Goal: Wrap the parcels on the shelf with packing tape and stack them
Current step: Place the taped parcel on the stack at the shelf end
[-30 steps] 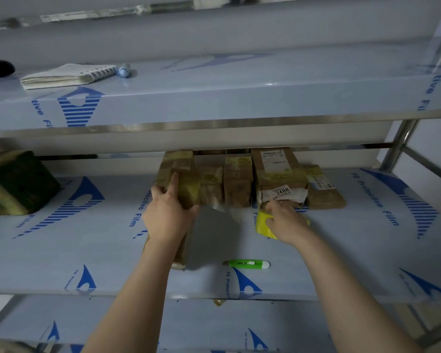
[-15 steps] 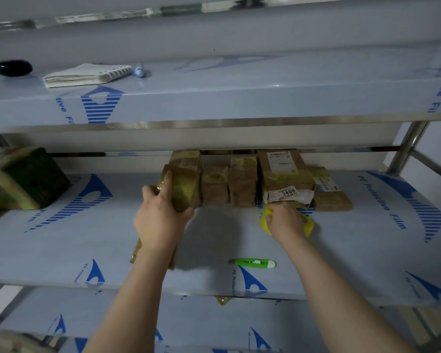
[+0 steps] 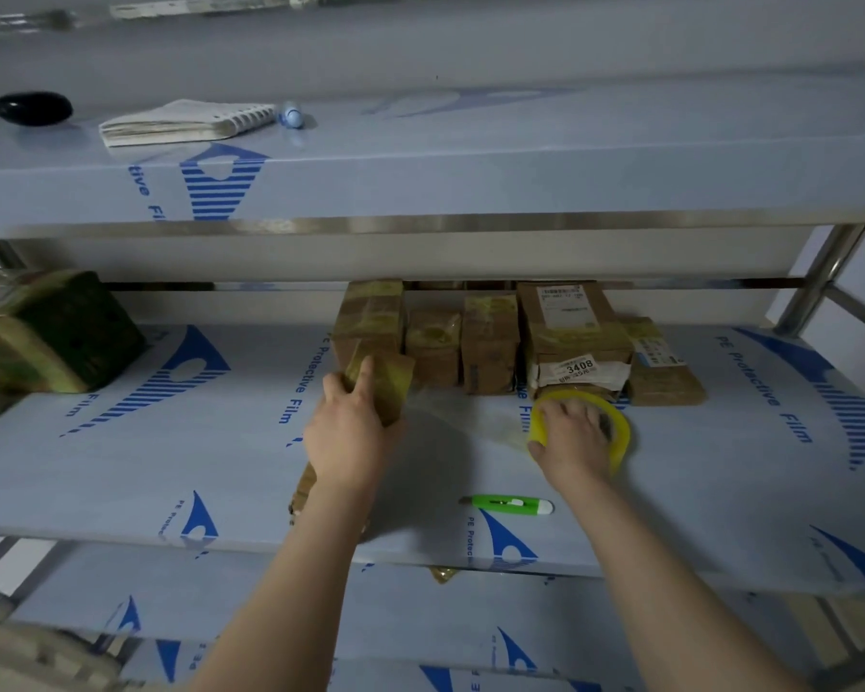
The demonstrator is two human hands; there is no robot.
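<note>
My left hand (image 3: 350, 432) grips a long brown parcel (image 3: 388, 387) that stands tilted on the middle shelf (image 3: 171, 467); its lower end shows under my wrist. My right hand (image 3: 573, 437) holds a yellow roll of packing tape (image 3: 617, 432), fingers inside the core. A clear strip of tape (image 3: 465, 417) stretches from the roll to the parcel. Behind stands a row of taped brown parcels (image 3: 488, 342), one with a label reading 3408 (image 3: 578, 367).
A green utility knife (image 3: 508, 505) lies near the shelf's front edge. A camouflage-patterned bundle (image 3: 51, 332) sits at the far left. On the upper shelf lie a spiral notebook (image 3: 181, 122), a pen (image 3: 290, 114) and a black object (image 3: 33, 108). A steel post (image 3: 815, 287) rises at right.
My right hand has drawn the tape roll to the right and toward me, away from the parcel, stretching the tape out. My left hand keeps its hold on the parcel.
</note>
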